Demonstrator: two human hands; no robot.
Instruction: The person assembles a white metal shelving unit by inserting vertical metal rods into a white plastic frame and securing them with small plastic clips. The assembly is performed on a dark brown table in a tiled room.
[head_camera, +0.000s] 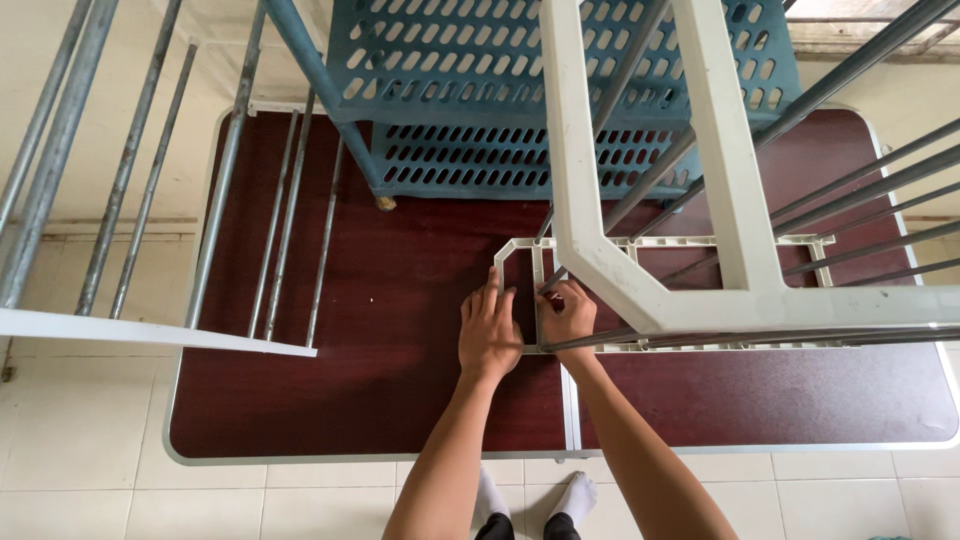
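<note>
1. White plastic rack frame (655, 245) lies flat on the dark red folding table (380, 400), in front of the blue perforated shelf unit (520, 90).
2. Left hand (488, 330): fingers extended, pressing flat on the frame's corner.
3. Right hand (568, 315): fingers curled around a metal rod (600, 338) at the frame.
4. Handling: likely light, stiff and brittle at the sockets; grip at the corners.

Packages: none seen | Labels: none seen | Signs: none seen | Screens: none seen | Checked across the whole head view, from top edge down to the floor tiles.
</note>
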